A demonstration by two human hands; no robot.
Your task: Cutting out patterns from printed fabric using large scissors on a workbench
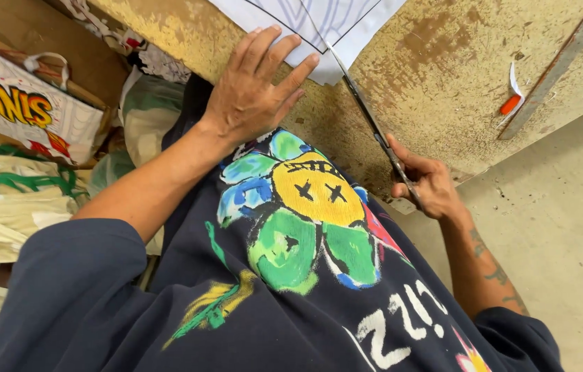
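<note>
My right hand (424, 184) grips the scissors (367, 117), blades pointing up-left into the white paper (305, 24); my left hand (253, 89) lies flat, fingers (284, 58) spread on it.

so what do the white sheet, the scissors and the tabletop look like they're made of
White sheet: seemingly paper, thin, flat and matte, with printed dark lines; the left hand presses it down.
Scissors in the right hand: metal blades, long, grey and dull.
Tabletop: probably wood or board, with worn, scratched yellowish paint and brown patches.
</note>
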